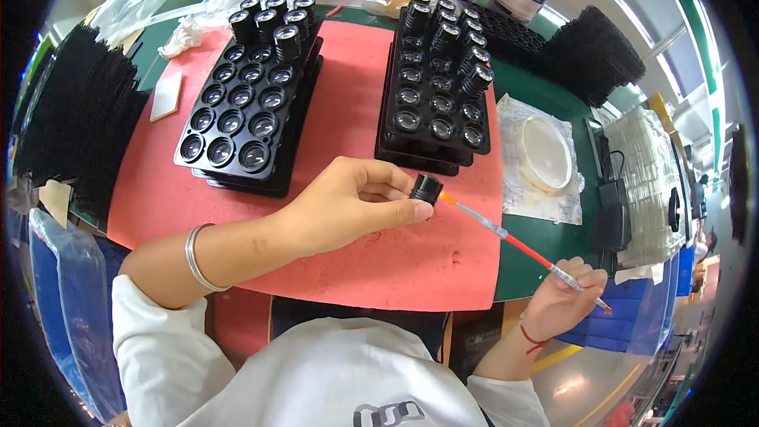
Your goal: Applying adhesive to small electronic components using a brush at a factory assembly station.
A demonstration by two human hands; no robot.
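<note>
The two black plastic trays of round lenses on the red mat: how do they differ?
The left black tray lies tilted, its top toward the right; the right black tray stands nearly straight. The left tray has upright black lens barrels only along its far end; the right tray has them along its far end and right side. Both sit on stacked trays on the red mat.

Bare red mat (348,95) between two black lens trays (245,103).
</note>
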